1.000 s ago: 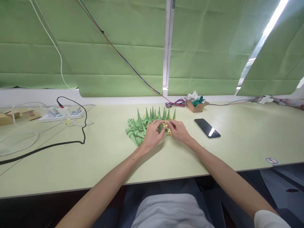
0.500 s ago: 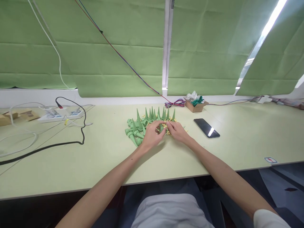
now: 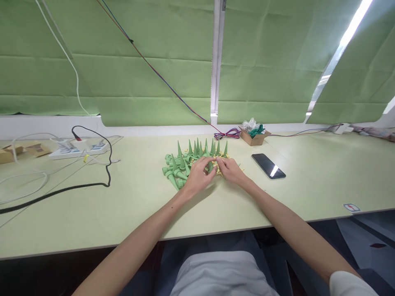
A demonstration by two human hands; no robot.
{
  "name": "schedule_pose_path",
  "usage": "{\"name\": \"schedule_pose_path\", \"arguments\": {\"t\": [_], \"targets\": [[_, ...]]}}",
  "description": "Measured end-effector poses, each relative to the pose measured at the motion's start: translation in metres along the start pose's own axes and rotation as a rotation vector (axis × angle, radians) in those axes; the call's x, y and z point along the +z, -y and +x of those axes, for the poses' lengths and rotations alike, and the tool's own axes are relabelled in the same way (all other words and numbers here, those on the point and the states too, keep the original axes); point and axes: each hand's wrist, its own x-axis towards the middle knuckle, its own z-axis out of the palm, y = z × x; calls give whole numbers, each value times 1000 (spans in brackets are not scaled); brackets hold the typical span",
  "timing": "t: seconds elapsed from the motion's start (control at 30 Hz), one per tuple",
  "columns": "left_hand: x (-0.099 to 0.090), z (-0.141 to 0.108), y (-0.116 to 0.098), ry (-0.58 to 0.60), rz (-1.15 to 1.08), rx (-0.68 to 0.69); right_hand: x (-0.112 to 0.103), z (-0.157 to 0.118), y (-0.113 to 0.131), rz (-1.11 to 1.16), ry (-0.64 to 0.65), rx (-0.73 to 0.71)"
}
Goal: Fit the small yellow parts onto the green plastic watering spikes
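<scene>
My left hand (image 3: 200,174) curls its thumb and fingers around a green plastic spike (image 3: 210,166), partly hidden by the fingers. Fingertips of my right hand (image 3: 231,169) are pinched together against the left fingertips; whatever sits between them is too small and covered to make out. Several more green spikes (image 3: 176,169) lie in a heap left of my left hand, some on their sides. Behind the hands, several others (image 3: 198,147) stand upright with points up. Small yellow pieces (image 3: 219,172) are scattered under and around my right hand.
A black phone (image 3: 268,166) lies to the right. At the back stand a small cardboard box (image 3: 253,138) with plastic and green material, and a coiled red-blue wire (image 3: 228,133). A power strip (image 3: 78,150) and a black cable (image 3: 77,188) occupy the left side.
Both hands stay at the same spot with only a very slight shift of the fingers. The heap, the standing spikes and the phone are unmoved.
</scene>
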Motion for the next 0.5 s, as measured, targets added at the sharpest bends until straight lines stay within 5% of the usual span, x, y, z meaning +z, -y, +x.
{"name": "schedule_pose_path", "arguments": {"t": [0.5], "targets": [[-1,3,-1,-61,-69,-92,-2,-2,5,98,43,16]]}}
